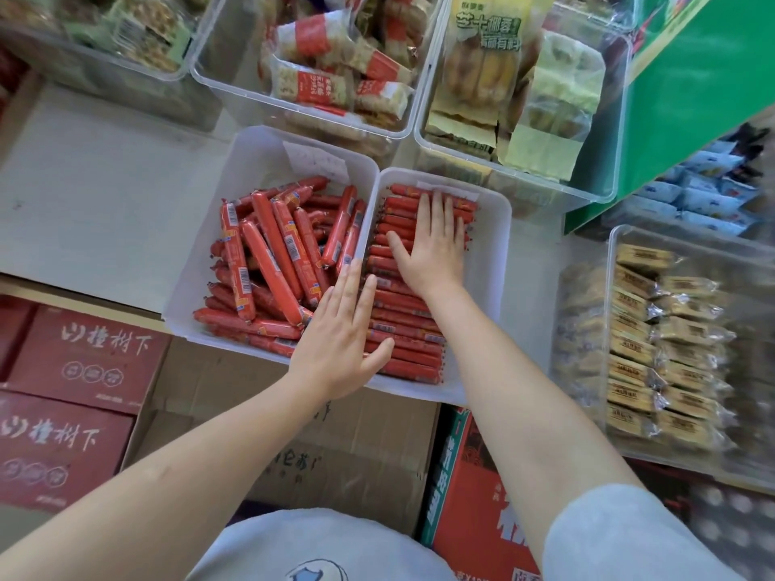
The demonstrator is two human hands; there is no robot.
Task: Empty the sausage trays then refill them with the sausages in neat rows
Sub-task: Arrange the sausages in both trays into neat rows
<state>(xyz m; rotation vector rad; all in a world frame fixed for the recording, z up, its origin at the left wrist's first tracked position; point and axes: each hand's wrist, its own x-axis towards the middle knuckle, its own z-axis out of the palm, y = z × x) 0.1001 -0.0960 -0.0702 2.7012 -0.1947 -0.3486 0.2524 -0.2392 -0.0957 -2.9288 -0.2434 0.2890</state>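
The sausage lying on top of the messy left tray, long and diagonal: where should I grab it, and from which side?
Probably pinch that sausage around its middle from above. It lies on top of the pile, with both long sides exposed, and its clipped ends offer little to hold. The left hand is nearest.

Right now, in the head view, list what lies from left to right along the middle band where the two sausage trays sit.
Bare shelf surface → left tray of jumbled sausages → left hand at the trays' shared edge → right tray of neatly rowed sausages, right hand flat on them → clear bin of wrapped snacks.
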